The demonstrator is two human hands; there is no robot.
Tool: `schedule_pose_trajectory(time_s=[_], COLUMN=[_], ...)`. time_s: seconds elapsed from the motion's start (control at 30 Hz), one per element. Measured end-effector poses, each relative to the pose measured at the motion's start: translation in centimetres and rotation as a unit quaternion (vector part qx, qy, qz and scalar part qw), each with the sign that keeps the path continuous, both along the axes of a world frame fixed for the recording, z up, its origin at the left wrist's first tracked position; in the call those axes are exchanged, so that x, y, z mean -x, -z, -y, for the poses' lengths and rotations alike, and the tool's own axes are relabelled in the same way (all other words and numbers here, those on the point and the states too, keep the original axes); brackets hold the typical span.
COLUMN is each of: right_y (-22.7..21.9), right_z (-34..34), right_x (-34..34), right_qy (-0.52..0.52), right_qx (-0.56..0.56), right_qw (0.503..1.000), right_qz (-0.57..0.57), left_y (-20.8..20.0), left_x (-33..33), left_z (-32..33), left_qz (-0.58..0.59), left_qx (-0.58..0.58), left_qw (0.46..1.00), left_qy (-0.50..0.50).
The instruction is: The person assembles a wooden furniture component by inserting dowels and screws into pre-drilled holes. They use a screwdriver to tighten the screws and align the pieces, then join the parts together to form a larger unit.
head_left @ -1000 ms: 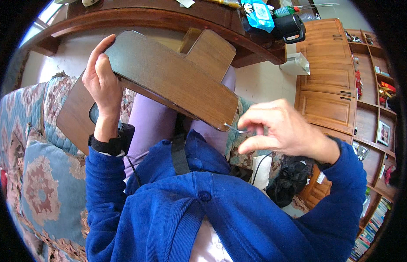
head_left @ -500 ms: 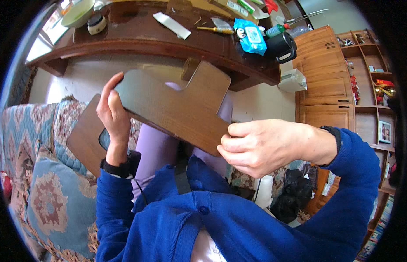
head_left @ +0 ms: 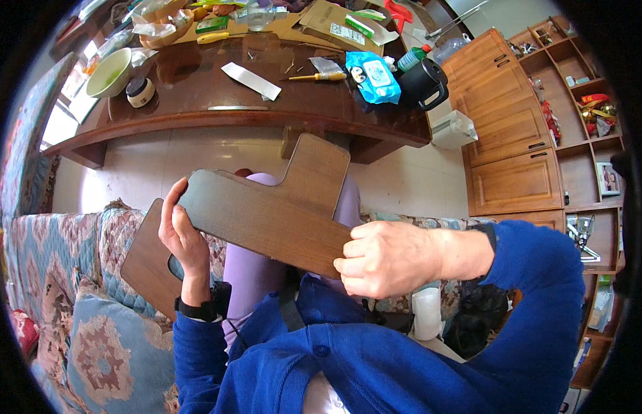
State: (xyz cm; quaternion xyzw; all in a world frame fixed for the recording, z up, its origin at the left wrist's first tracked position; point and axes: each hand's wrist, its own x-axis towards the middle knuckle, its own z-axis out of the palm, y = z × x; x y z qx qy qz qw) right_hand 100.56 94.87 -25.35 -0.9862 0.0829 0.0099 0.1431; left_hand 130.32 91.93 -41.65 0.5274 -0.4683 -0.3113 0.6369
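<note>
Above my lap I hold a dark brown wooden board (head_left: 266, 219) with rounded corners and a tab that sticks up toward the table. My left hand (head_left: 184, 238) grips its left end, thumb along the edge. At the right end, my right hand (head_left: 397, 259) is closed with fingers curled against the board's edge; its fingertips are partly hidden. Another brown wooden piece (head_left: 147, 265) with a cut-out lies on the sofa, beside and behind my left wrist.
Ahead stands a dark wooden table (head_left: 190, 103) bearing a yellow-handled screwdriver (head_left: 321, 76), a white strip (head_left: 251, 81), a blue wipes pack (head_left: 373, 77), a black kettle (head_left: 424, 84), a jar (head_left: 139, 91) and a green bowl (head_left: 108, 74). A patterned sofa cushion (head_left: 107, 345) lies left.
The view has tilted up, so more of the table shows. The board sits lower in the picture, with both hands still on it.
</note>
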Motion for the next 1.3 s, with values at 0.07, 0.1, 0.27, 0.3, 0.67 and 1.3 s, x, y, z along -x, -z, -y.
schedule_pose_trajectory(time_s=[0.07, 0.1, 0.27, 0.3, 0.67, 1.3], right_y=[0.8, 1.3, 3.0, 3.2, 1.6, -1.7], right_z=[-1.0, -1.6, -4.6, -5.2, -3.4, 2.8], right_x=[0.5, 0.5, -0.1, -0.4, 0.0, -0.5], right_qy=[0.096, 0.145, 0.325, 0.357, 0.291, -0.184], right_qx=[-0.046, -0.067, -0.05, -0.054, -0.108, 0.156], right_qw=[0.994, 0.984, 0.935, 0.922, 0.943, 0.967], right_qz=[0.033, 0.083, 0.135, 0.141, 0.117, 0.083], left_y=[0.0, 0.0, 0.3, 0.3, 0.7, 0.4], left_x=[0.0, 0.1, 0.2, 0.2, 0.0, -0.2], left_z=[-0.1, -0.2, -0.1, -0.1, 0.1, 1.3], left_qz=[0.012, 0.018, -0.002, -0.017, -0.028, 0.019], left_qx=[-0.001, -0.002, 0.017, 0.017, 0.003, 0.02], left_qw=[1.0, 1.0, 1.0, 1.0, 1.0, 1.0], left_qy=[-0.002, -0.005, 0.007, 0.01, 0.005, 0.005])
